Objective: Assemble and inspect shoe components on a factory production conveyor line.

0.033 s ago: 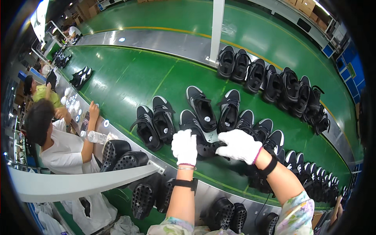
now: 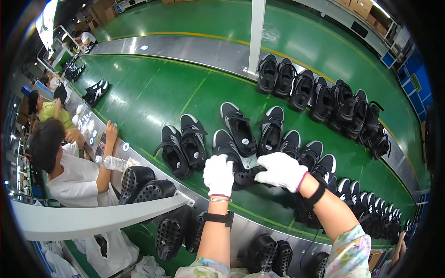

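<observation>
My left hand (image 2: 219, 175) and my right hand (image 2: 280, 170), both in white gloves, are closed on one black shoe (image 2: 248, 176) at the near edge of the green conveyor belt (image 2: 153, 92). The left hand grips one end of the shoe and the right hand covers the other. Just beyond the hands lie black shoes with white soles in pairs (image 2: 241, 129), and another pair (image 2: 183, 143) lies to the left. More of these shoes (image 2: 320, 162) crowd right of my right wrist.
A row of black shoes (image 2: 320, 95) lines the belt's far side by a white post (image 2: 256, 32). A seated person (image 2: 69, 171) works at the left beside a water bottle (image 2: 113, 162). Black perforated shoe forms (image 2: 143, 185) sit below the belt, behind a white bar (image 2: 92, 217).
</observation>
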Motion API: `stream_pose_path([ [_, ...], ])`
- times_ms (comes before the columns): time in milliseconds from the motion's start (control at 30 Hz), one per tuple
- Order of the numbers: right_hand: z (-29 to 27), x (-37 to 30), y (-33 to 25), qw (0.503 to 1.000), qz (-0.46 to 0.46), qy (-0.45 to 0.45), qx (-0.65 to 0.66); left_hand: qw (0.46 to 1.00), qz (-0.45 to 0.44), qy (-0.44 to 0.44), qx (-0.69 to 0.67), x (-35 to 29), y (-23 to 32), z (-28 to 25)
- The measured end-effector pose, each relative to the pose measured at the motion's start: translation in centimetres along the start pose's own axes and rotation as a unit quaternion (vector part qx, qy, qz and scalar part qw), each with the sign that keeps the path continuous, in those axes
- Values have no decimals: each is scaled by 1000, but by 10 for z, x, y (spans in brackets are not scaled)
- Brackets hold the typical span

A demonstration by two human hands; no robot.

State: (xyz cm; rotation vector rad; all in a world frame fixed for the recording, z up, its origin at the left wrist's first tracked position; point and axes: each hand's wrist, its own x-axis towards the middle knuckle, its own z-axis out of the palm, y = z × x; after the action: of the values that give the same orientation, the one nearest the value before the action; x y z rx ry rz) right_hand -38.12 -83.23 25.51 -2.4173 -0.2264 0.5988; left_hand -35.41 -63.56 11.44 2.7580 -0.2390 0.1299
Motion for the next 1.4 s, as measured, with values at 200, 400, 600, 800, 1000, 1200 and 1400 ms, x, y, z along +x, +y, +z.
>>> stream_pose_path([
  [200,62,28,11,985,-10,162,-55,998,18,-10,-53,5,4,-19],
  [400,120,64,-4,967,59,199,-145,998,10,-3,-57,3,3,-12],
  [600,106,50,11,983,-64,170,28,991,-27,51,-122,2,0,-9],
  [800,126,86,30,989,-55,67,-124,994,35,5,-100,2,-2,-8],
  [1000,112,108,21,984,14,-51,-173,997,30,11,-77,6,0,-8],
  [1200,45,-9,-31,973,-72,199,-94,991,11,84,-101,-8,20,-74],
  [1400,-22,-241,-107,957,57,284,4,943,24,6,-333,-66,49,-122],
])
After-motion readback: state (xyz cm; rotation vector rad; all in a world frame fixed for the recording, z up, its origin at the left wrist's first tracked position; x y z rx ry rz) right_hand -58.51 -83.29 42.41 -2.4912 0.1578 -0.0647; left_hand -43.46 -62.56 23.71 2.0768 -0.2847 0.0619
